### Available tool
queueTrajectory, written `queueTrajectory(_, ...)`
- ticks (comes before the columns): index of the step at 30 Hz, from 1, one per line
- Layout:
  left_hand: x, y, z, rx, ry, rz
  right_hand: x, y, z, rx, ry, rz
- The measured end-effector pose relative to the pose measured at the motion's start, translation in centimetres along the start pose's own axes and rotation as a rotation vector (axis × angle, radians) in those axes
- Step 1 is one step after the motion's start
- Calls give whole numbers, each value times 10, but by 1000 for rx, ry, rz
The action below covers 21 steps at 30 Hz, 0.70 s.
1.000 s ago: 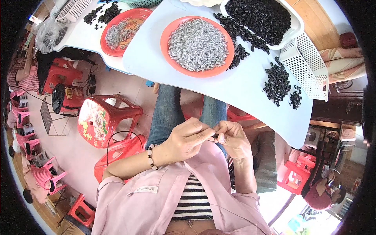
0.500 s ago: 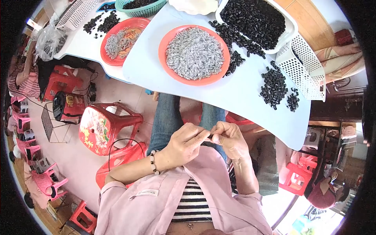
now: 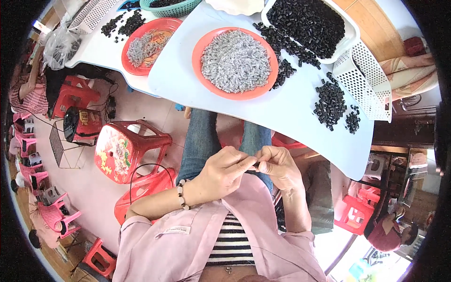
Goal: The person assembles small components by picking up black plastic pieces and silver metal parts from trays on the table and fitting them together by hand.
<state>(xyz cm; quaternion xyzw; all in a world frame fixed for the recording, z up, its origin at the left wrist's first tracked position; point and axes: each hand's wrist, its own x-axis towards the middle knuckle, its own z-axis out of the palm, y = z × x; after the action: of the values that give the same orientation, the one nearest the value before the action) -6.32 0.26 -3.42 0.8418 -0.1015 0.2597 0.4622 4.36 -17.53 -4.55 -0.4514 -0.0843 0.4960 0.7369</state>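
Above my lap, my left hand [image 3: 225, 173] and my right hand [image 3: 280, 170] meet with pinched fingertips. Between them shows a bit of a small dark piece [image 3: 256, 164], mostly covered by the fingers. It looks like the small black cylinders on the table, though its exact kind cannot be made out. Beyond my hands, an orange-red plate [image 3: 199, 75] on the white table [image 3: 291, 129] holds a heap of small silver springs [image 3: 235, 61]. To its right lie a pile of black cylinders [image 3: 330, 103] and a smaller pile [image 3: 352, 119].
A white tray [image 3: 351, 40] full of black cylinders stands at the back right beside a perforated white basket [image 3: 361, 89]. Further left are a second red plate [image 3: 129, 66] with springs and a green basket [image 3: 181, 10]. Red stools [image 3: 112, 152] stand on my left.
Both hands remain pinched together in nearly the same place, with slight finger shifts. The whole view has moved a little; the table things otherwise look the same.
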Motion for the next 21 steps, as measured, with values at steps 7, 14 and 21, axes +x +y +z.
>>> queueTrajectory(7, -5, 0, 4, 164, -41, 63, 3, 6, 1, -77, 46, -14)
queueTrajectory(14, 2, -2, -2, 128, -14, -19, 10, 6, -2, 87, 5, 49)
queueTrajectory(21, 6, 0, -7, 217, 7, -43, 9, -5, 6, 89, -97, 150)
